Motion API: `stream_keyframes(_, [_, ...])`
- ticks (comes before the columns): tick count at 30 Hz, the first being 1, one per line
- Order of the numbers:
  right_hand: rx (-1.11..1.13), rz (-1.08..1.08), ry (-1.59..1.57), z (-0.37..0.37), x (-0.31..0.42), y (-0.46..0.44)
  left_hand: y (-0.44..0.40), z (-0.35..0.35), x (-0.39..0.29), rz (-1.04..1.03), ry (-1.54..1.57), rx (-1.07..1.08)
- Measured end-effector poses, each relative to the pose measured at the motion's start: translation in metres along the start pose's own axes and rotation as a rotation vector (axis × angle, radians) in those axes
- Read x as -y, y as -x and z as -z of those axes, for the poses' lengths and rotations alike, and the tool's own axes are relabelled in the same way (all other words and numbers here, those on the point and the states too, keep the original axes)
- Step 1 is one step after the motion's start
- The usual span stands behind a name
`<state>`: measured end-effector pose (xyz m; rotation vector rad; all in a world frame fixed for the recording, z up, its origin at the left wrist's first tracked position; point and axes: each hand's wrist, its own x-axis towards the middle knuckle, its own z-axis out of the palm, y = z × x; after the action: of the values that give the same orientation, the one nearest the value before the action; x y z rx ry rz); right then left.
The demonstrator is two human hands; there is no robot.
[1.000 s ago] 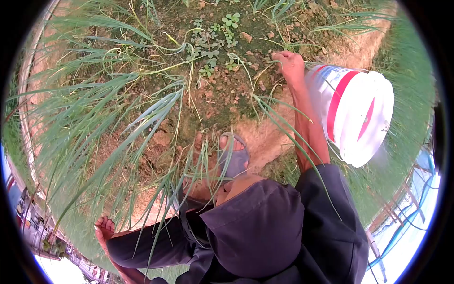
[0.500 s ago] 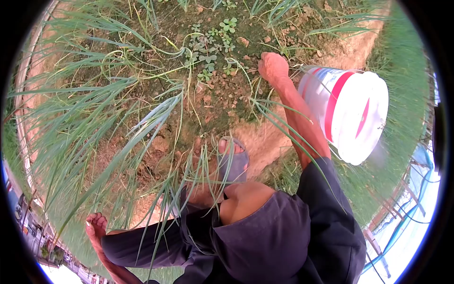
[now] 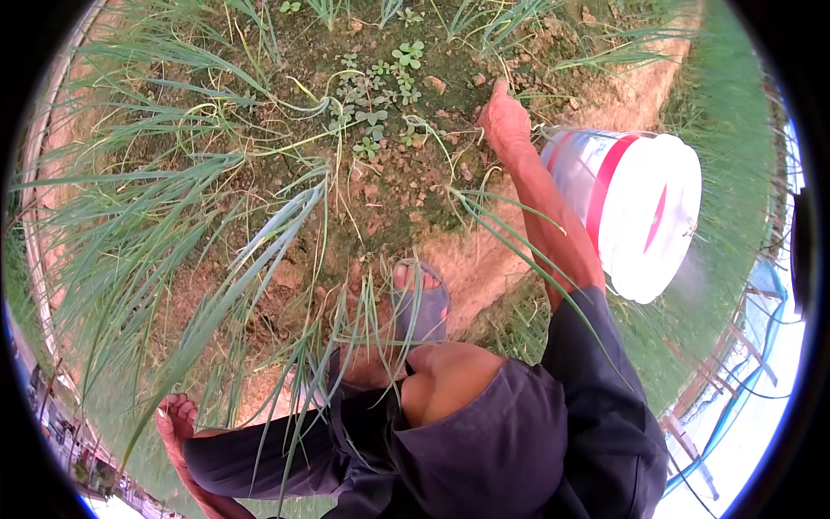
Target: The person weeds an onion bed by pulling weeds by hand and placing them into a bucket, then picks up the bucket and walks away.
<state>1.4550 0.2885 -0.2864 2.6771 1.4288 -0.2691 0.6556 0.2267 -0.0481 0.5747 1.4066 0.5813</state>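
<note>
My right hand (image 3: 505, 124) is low over the soil, its index finger stretched toward the base of a thin yellowish stalk. Its other fingers are curled under, and what they grip, if anything, is hidden. A thin stem lies against the hand's left side. Just right of it is a white bucket (image 3: 596, 169) with red stripes, partly behind my forearm. My left hand (image 3: 177, 417) is by my knee at the lower left, fingers curled, with nothing visible in them. Long green onion-like leaves (image 3: 285, 216) rise near it and between my hands.
Low round-leaved weeds (image 3: 372, 108) grow in the brown soil (image 3: 380, 195) ahead. My sandalled foot (image 3: 421, 303) stands at the bed's edge, with long leaves hanging over my legs. Dense green growth (image 3: 731, 164) lies beyond the bucket. Blue netting (image 3: 761, 303) and poles stand far right.
My right hand has gone from a closed fist to having its index finger extended, and has shifted slightly. The view has moved a little. My left hand stays by the knee.
</note>
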Motion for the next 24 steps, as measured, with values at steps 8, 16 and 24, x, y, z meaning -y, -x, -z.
stream_keyframes(8, [0.087,0.041,0.330,-0.005,-0.034,-0.035,-0.001,-0.004,0.001,0.028,-0.014,-0.058])
stream_keyframes(16, [0.097,-0.145,-0.267,-0.017,-0.062,-0.070,-0.005,0.003,0.000,0.094,-0.014,-0.064])
stream_keyframes(24, [-0.207,-0.597,-1.606,0.069,-0.015,-0.076,-0.011,-0.005,-0.002,0.069,-0.103,-0.144])
